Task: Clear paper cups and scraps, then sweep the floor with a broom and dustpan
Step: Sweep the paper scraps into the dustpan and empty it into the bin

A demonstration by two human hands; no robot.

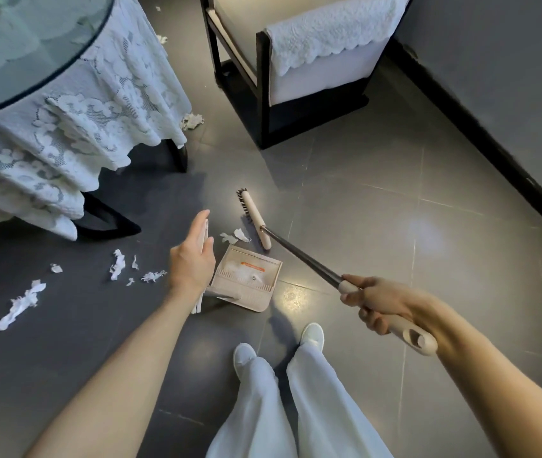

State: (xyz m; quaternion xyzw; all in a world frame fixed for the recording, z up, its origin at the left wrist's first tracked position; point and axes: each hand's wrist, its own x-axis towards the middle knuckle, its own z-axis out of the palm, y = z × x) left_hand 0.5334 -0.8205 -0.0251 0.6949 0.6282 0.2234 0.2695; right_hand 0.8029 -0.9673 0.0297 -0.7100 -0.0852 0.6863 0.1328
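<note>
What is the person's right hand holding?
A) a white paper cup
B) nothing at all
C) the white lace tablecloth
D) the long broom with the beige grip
D: the right hand curls its fingers round the beige grip of the long dark-poled broom, whose brush head is down on the grey tiled floor by the beige plastic dustpan.

Right hand point(375, 305) grips beige-handled dark-shaft broom point(299, 256), brush head down on grey tiled floor point(378, 209) ahead of it. Left hand point(191, 259) holds the upright handle of beige plastic dustpan point(246, 276), pan just right of it. Torn white paper scraps point(117, 264) lie left of that hand.
</note>
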